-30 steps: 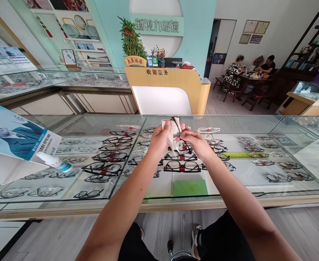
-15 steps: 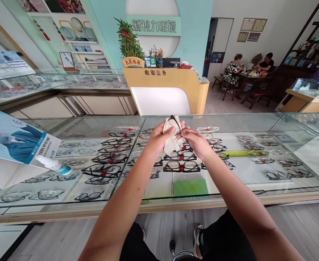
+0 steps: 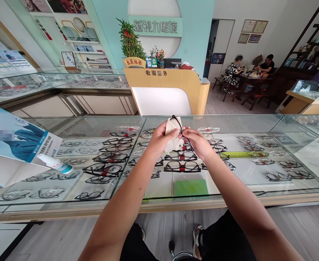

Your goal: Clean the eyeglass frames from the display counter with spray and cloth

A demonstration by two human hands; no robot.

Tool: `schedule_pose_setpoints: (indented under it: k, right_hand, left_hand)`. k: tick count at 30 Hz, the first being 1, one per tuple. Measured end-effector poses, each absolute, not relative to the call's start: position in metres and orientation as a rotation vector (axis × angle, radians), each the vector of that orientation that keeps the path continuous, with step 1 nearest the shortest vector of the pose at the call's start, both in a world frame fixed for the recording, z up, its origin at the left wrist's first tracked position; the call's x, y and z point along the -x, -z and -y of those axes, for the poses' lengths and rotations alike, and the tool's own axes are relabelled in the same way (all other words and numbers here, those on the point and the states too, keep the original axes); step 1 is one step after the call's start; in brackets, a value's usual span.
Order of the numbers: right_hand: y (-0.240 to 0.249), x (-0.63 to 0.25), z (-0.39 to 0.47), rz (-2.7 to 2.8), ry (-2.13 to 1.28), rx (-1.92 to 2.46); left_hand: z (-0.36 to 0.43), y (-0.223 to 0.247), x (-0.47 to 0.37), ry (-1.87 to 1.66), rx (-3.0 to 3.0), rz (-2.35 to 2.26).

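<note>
My left hand [image 3: 160, 139] is closed on a cream cloth [image 3: 172, 125], its thumb pressing the cloth against a pair of dark-framed eyeglasses [image 3: 178, 120]. My right hand [image 3: 196, 141] pinches the same glasses from the other side, near the middle of the frame. One lens rim stands up beside the cloth; the rest of the glasses is partly hidden by fingers. Both hands are above the glass display case [image 3: 148, 201], in which several pairs of glasses [image 3: 182, 166] lie in rows.
At the left, a white spray bottle [image 3: 56, 164] and a blue printed box [image 3: 20, 141] stand on the glass top. A green box [image 3: 190, 187] lies inside the case. Beyond is a wooden cashier counter [image 3: 164, 78]. Two people sit at a table [image 3: 250, 74] far right.
The left fingers have drawn in behind the cloth, and the cloth and left thumb have shifted slightly right. The right hand stays nearly still. The view has moved a little.
</note>
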State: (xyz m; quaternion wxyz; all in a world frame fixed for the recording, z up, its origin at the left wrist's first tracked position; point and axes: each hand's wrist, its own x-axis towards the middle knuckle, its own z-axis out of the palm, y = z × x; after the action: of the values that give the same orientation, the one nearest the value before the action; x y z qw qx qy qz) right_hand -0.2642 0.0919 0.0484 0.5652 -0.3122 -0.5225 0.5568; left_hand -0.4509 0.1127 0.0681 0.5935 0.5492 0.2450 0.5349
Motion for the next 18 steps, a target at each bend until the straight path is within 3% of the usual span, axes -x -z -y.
schedule_pose_setpoints:
  k: [18]
  right_hand:
    - [-0.058, 0.269, -0.078, 1.411, -1.243, 0.708]
  left_hand:
    - [-0.107, -0.07, 0.443, -1.409, -1.365, -0.631]
